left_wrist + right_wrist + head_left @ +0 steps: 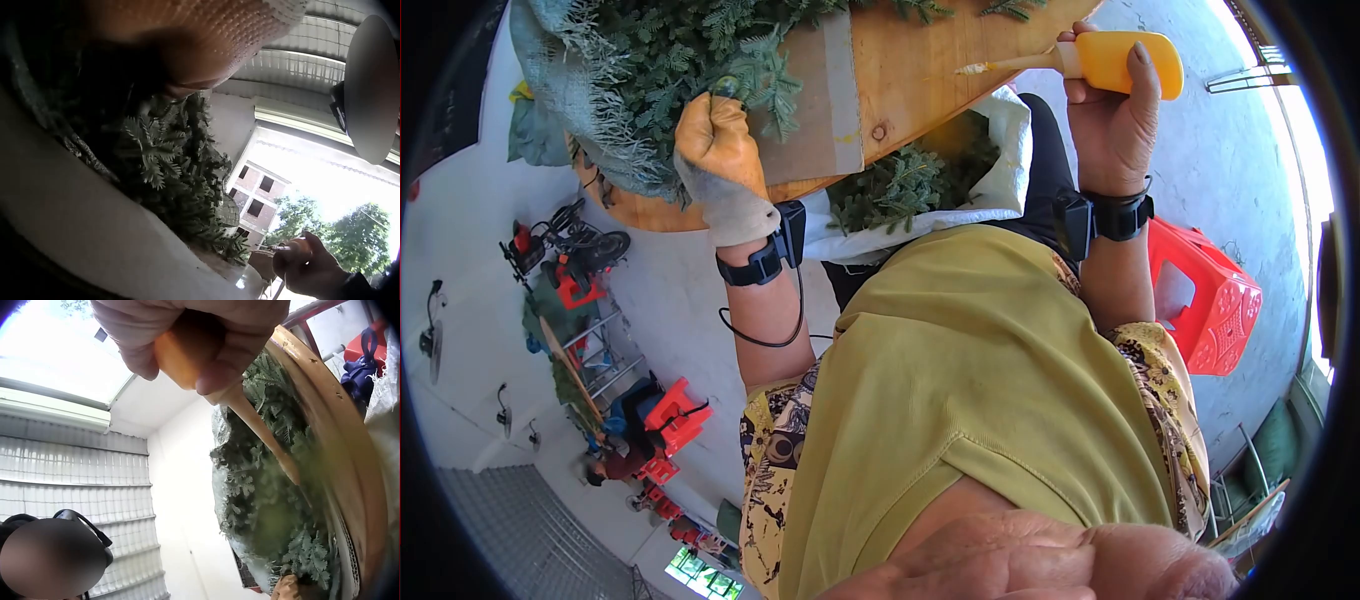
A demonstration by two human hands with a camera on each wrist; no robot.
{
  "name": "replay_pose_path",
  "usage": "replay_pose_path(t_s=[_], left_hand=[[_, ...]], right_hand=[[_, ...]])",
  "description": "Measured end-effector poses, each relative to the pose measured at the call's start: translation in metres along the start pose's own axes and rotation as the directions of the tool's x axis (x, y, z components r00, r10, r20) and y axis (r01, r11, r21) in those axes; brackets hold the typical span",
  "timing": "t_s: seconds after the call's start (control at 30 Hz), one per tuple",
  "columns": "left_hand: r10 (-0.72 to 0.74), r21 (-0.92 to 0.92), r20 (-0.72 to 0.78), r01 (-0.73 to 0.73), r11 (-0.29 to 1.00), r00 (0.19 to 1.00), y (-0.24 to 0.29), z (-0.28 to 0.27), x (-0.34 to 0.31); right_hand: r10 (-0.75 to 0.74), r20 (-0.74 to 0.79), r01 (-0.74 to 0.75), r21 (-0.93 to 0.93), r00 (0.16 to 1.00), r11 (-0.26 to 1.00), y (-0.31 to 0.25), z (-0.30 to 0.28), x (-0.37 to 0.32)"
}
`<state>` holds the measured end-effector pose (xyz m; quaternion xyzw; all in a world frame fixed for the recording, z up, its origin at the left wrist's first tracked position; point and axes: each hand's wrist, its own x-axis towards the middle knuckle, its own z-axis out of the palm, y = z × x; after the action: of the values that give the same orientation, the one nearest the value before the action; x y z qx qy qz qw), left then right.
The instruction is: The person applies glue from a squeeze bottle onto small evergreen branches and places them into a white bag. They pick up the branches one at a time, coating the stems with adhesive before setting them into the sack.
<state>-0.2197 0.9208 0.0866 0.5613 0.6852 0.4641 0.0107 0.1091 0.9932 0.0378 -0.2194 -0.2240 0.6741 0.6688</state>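
Observation:
My left hand (pixel 722 150), in an orange-coated glove, is curled at the edge of a pile of green fir sprigs (pixel 665 60). Its fingertips pinch a fir sprig (pixel 772 85), whose needles spread to the right over cardboard; the stem end is mostly hidden by the glove. Bare and raised past the table's right edge, my right hand (pixel 1115 135) grips a yellow squeeze bottle (pixel 1135 65). The bottle's long pale nozzle (pixel 1015 64) points left over the wood, with a yellowish tip. In the right wrist view, fingers and thumb wrap the bottle (pixel 181 353).
A wooden table (pixel 930 60) bears the pile, a cardboard sheet (pixel 815 120) and a frayed green woven sack (pixel 560 90). Below its edge, an open white sack (pixel 1010 150) holds more fir sprigs. A red stool (pixel 1215 300) stands at the right.

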Motion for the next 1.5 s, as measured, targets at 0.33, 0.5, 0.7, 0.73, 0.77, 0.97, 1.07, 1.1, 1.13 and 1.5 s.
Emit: replay_pose_path(t_s=[0.33,0.5,0.7,0.73,0.77,0.97,1.07,1.1,1.13,1.5], left_hand=[[0.185,-0.139,-0.142,-0.204,0.969,0.973,0.02,-0.008,-0.025],[0.525,0.073,0.488,-0.633,0.771,0.697,0.044,-0.006,-0.042],[0.545,0.137,0.313,-0.605,0.784,0.778,0.038,0.004,-0.056],[0.377,0.184,0.186,-0.409,0.894,0.907,0.037,0.0,-0.059],[0.184,0.2,0.05,-0.191,0.961,0.982,0.034,-0.004,-0.06],[0.217,0.444,0.134,-0.254,0.859,0.967,0.009,-0.001,-0.042],[0.088,0.623,0.197,-0.194,0.757,0.976,0.012,0.007,-0.036],[0.09,0.621,0.196,-0.195,0.759,0.976,0.009,0.008,-0.035],[0.114,0.591,0.191,-0.207,0.78,0.975,0.003,0.009,-0.036],[0.422,0.236,0.341,-0.51,0.827,0.84,-0.012,-0.001,-0.035]], right_hand=[[-0.021,-0.045,0.022,0.028,0.999,0.999,-0.005,-0.016,0.004],[-0.209,-0.129,0.203,-0.058,0.969,0.977,-0.01,0.001,0.004],[-0.225,-0.168,0.217,-0.067,0.96,0.974,-0.007,0.002,0.005],[-0.223,-0.165,0.215,-0.064,0.961,0.974,-0.008,-0.008,0.005],[-0.155,-0.108,0.154,-0.021,0.982,0.988,-0.011,-0.021,0.007],[-0.069,-0.047,0.07,0.023,0.996,0.997,-0.006,-0.024,0.009],[-0.039,-0.035,0.039,-0.004,0.999,0.999,-0.005,-0.017,0.006],[-0.012,-0.02,0.012,-0.03,1.0,0.999,-0.006,-0.013,0.004],[-0.014,-0.019,0.014,-0.033,1.0,0.999,-0.005,-0.009,0.003],[0.12,0.076,-0.118,-0.03,0.99,0.993,0.017,0.019,-0.006]])
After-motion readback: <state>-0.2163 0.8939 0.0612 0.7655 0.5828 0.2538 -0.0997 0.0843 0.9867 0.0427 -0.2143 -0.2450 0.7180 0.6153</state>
